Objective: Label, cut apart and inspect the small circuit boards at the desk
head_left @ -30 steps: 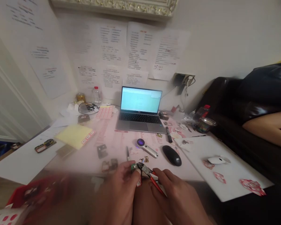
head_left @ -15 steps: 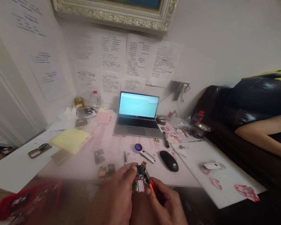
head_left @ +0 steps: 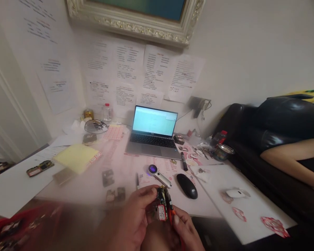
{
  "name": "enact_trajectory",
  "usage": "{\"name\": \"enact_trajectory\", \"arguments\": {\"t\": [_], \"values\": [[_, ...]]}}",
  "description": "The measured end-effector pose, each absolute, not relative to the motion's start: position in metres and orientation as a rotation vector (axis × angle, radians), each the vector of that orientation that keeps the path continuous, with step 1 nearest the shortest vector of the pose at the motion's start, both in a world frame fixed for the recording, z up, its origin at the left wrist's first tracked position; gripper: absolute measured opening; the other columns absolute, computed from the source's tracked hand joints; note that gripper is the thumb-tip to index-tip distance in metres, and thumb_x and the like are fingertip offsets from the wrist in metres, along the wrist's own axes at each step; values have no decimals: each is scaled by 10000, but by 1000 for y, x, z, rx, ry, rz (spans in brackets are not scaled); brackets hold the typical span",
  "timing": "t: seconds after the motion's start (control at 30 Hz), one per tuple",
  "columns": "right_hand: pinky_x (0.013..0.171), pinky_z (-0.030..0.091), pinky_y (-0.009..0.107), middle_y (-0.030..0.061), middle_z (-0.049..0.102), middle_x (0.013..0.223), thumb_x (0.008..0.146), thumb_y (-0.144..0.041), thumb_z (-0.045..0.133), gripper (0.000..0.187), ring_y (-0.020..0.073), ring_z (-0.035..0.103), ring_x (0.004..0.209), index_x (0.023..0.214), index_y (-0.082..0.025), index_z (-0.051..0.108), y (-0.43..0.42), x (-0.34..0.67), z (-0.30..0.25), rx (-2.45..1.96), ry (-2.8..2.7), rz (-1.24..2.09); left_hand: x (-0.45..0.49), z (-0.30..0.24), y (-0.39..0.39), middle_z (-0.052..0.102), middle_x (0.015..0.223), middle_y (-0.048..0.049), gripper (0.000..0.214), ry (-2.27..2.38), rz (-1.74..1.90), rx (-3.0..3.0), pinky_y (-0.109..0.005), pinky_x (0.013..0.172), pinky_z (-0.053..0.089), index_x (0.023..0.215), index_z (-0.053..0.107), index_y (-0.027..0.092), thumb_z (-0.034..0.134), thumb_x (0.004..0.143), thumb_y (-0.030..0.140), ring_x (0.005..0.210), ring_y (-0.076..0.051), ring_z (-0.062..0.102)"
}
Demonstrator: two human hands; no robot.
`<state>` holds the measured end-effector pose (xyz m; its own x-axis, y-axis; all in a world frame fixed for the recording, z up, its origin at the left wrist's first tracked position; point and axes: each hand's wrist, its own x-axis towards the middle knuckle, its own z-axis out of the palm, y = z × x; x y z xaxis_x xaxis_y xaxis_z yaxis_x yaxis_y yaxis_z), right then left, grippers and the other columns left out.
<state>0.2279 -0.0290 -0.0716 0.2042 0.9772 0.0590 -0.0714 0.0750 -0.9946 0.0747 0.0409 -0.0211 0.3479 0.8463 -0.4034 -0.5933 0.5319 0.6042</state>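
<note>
My left hand [head_left: 138,212] grips a small circuit board [head_left: 161,200] near the table's front edge, thumb on its upper left side. A white label with a red border [head_left: 161,213] is stuck on the board's lower part. My right hand [head_left: 187,228] is closed around orange-handled pliers or cutters [head_left: 170,208]; which of the two I cannot tell. Their dark metal jaws lie along the board's right edge. Whether the jaws bite on it is too small to make out. Beyond my hands lies a silver magnifier [head_left: 159,176] with a purple-lit lens.
A laptop [head_left: 154,134] stands at the back, a black mouse [head_left: 187,185] in front of it. To the right are a white board [head_left: 235,223] and another person's arm [head_left: 290,153]. A red bin [head_left: 1,223] with circuit boards sits lower left. Yellow paper [head_left: 74,157] lies left.
The circuit board has turned in my left hand, and the tool now points more upright along its right edge. Both hands sit slightly lower in view, and the whole view has shifted a little.
</note>
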Motion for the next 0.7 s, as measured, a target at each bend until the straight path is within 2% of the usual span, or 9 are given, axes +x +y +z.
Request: {"name": "enact_trajectory", "arguments": {"t": [0.07,0.13,0.23,0.33,0.43,0.53,0.7], "values": [[458,498,260,35,674,654,862,-816,674,686,164,577,498,1093,-188,824,-26,232,-64,-1217,-1053,1114,77,-23,42,831,933,-79,188,780,1034,427,-267,723,609,930,838,169,924,778,241,795,-198,768],[558,572,290,77,758,796,882,-785,672,652,205,676,631,1101,-189,820,-25,238,-52,-1306,-1167,1031,77,-28,42,835,977,-91,212,811,1103,463,-289,726,611,952,838,180,922,776,262,833,-228,775],[739,638,339,121,810,959,954,-660,643,525,263,767,830,1090,-180,807,-27,247,-34,-1519,-1458,684,74,-38,43,838,1077,-108,261,882,1204,496,-307,741,607,978,842,209,935,741,263,947,-287,783],[637,617,310,97,799,918,998,-517,585,396,242,772,727,1139,-201,776,-33,250,-24,-1662,-1716,238,72,-50,43,833,1163,-117,294,945,1309,528,-328,783,607,1013,844,230,924,731,252,1096,-352,767],[545,570,282,66,779,909,1029,-394,527,306,214,762,649,1185,-233,734,-38,247,-23,-1703,-1901,-61,72,-55,41,828,1198,-100,306,971,1338,537,-333,840,609,1050,836,249,901,750,255,1203,-368,738],[512,531,273,59,768,921,1050,-360,494,282,205,751,634,1197,-244,706,-40,242,-24,-1746,-1975,-212,72,-54,40,823,1220,-87,302,979,1321,546,-327,870,607,1061,828,254,887,765,260,1244,-361,722],[502,495,283,40,752,916,1053,-336,477,283,200,731,608,1233,-250,677,-37,238,-30,-1791,-2000,-263,73,-48,38,806,1277,-91,285,1035,1295,588,-343,904,598,1055,824,245,879,778,285,1282,-373,693]]}}
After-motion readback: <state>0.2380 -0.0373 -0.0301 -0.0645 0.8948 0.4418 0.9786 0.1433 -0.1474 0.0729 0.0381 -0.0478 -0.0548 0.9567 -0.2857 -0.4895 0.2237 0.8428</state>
